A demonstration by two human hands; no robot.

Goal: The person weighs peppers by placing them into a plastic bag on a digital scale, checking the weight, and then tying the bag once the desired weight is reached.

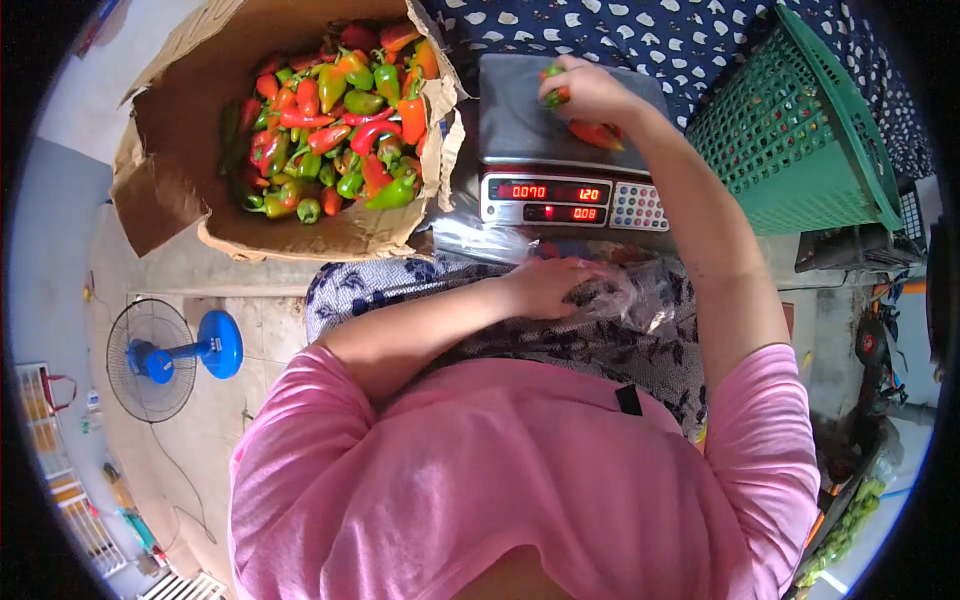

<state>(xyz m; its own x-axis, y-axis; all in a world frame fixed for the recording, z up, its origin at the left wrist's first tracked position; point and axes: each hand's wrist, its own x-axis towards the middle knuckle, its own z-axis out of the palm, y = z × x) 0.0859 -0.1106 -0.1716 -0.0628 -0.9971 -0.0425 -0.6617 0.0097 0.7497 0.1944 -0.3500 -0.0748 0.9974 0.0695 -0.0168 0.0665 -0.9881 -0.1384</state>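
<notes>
Over the grey platform of a digital weighing scale [514, 112], my right hand [592, 91] has its fingers closed around small green and red peppers [556, 96]. Just below that hand, a red pepper [598, 135] lies on the platform. My left hand [546, 289] is low, in front of the scale and above my lap, gripping a transparent plastic bag [637, 296]. Some of its fingers are hidden by the crumpled film. Left of the scale, an open cardboard box [176, 169] holds many red, green and orange peppers [330, 135].
A green perforated plastic basket [817, 176] leans at the right, with red and green things showing through its holes. Shiny plastic film [480, 240] lies at the scale's front edge. A blue fan [157, 360] stands on the floor at left. Patterned dark cloth [600, 26] spreads behind the scale.
</notes>
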